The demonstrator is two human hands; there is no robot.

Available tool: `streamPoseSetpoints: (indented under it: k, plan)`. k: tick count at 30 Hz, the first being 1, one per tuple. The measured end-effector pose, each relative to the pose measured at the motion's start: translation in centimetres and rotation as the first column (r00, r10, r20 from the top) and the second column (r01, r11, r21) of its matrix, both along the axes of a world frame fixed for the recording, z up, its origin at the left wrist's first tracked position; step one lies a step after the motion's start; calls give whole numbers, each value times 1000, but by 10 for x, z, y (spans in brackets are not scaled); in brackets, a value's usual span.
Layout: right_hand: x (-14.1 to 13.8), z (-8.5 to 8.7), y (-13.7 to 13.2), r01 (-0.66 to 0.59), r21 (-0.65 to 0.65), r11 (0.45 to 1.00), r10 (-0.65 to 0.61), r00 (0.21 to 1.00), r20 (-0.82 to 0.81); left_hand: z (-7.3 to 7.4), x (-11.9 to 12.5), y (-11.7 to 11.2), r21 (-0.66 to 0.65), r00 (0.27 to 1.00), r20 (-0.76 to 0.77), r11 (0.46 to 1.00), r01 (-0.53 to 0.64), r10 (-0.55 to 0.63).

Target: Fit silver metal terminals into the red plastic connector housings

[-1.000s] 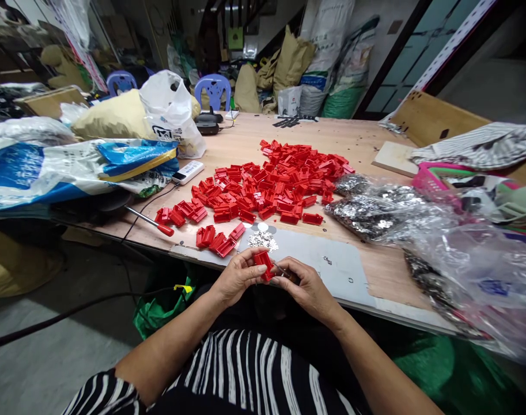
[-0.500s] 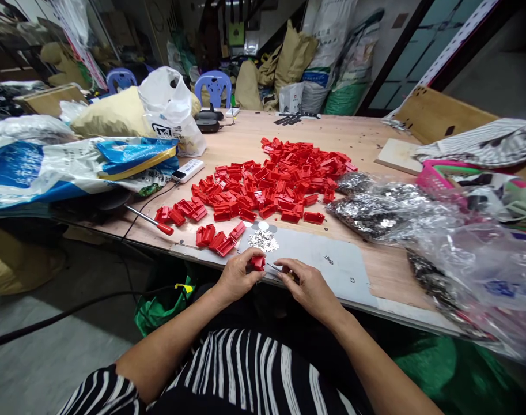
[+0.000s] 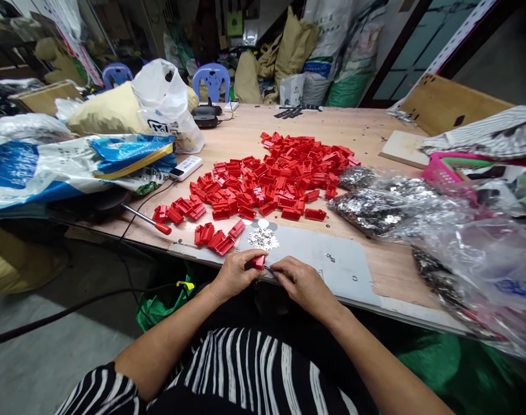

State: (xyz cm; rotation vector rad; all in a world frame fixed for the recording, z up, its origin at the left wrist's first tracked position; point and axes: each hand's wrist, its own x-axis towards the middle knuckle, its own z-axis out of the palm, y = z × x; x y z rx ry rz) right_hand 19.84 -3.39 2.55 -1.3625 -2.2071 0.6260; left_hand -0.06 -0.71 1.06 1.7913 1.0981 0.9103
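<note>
My left hand [image 3: 238, 272] is closed around a small red plastic box-like part [image 3: 258, 262] just above the table's front edge. In my right hand [image 3: 301, 283] the fingers pinch a thin dark metal tool [image 3: 268, 268], its tip touching or right beside the red part. Whether the tool is tweezers or a pick I cannot make out. Behind my hands lies a heap of small silvery metal pieces [image 3: 263, 238] on a grey mat [image 3: 306, 249]. Several loose red parts [image 3: 219, 237] lie to the left, and a large pile of the same red parts [image 3: 284, 178] spreads farther back.
Clear plastic bags of metal pieces [image 3: 375, 207] lie on the right beside a pink basket [image 3: 446, 167]. On the left are blue-and-white sacks [image 3: 68, 167], a white device [image 3: 187, 168] with a cable and a red-handled rod [image 3: 148, 220].
My right hand has moved left, bringing the tool's tip up to the red part. The red part has turned slightly in my left hand. The camera view has shifted a little.
</note>
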Motion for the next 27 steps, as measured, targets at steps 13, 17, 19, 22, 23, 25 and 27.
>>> streamPoseSetpoints:
  k: [13, 17, 19, 22, 23, 25, 27]
  plan:
    - [-32, 7, -15, 196, 44, 980, -201, 947, 250, -5, 2, 0, 10, 1000, -1, 1000, -15, 15]
    - [-22, 4, -12, 146, -39, 988, -140, 980, 139, -2, 2, -3, 1, 999, 35, 1000, -20, 20]
    - [-16, 2, -12, 120, -47, 992, -119, 992, 30, 0, 1, -5, -6, 998, 49, 999, -41, 41]
    - [-9, 4, -13, 97, -51, 994, -103, 987, -127, 4, -1, -10, -49, 987, 137, 995, -83, 89]
    - [-7, 6, -14, 93, -72, 993, -103, 982, -159, 5, -1, -12, -85, 974, 198, 992, -94, 109]
    - [-7, 12, -16, 75, -138, 988, -103, 973, -205, 9, 0, -15, -205, 920, 355, 974, -95, 164]
    - [-8, 18, -18, 32, -200, 979, -80, 968, -238, 13, 2, -17, -377, 817, 526, 926, -22, 234]
